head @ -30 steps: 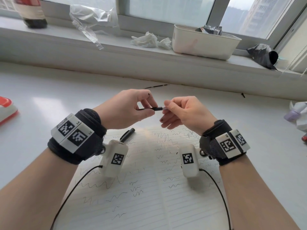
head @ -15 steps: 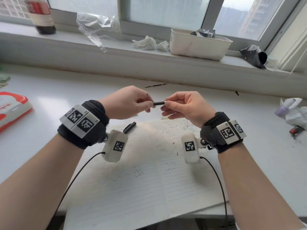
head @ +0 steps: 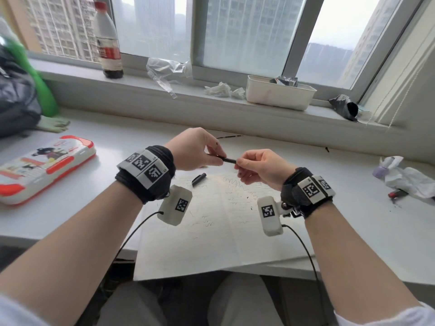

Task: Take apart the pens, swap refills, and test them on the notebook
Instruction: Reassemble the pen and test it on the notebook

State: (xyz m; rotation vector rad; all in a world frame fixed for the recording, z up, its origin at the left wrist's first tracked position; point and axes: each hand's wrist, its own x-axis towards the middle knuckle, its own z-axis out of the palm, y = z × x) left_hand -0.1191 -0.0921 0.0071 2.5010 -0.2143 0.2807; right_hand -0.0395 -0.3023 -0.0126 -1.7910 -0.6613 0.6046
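Note:
A short black pen part (head: 227,159) is held between both hands above the open notebook (head: 211,234). My left hand (head: 193,149) pinches its left end; my right hand (head: 261,167) pinches its right end with thumb and forefinger. Most of the part is hidden inside the fingers. A black pen cap or barrel piece (head: 199,179) lies on the top edge of the notebook's left page. Scribbled test lines cover the pages. A thin dark refill-like stick (head: 229,136) lies on the desk beyond my hands.
A red-and-white pencil case (head: 44,165) lies at the left. Crumpled tissue with a purple item (head: 400,175) and a red-tipped object (head: 397,193) sit at the right. The windowsill holds a bottle (head: 108,41), plastic wrap, tissues and a white tray (head: 280,95). The notebook overhangs the desk's front edge.
The view has tilted up and back, showing more window and the desk's front edge. Both hands still pinch the black pen part; they sit slightly farther apart.

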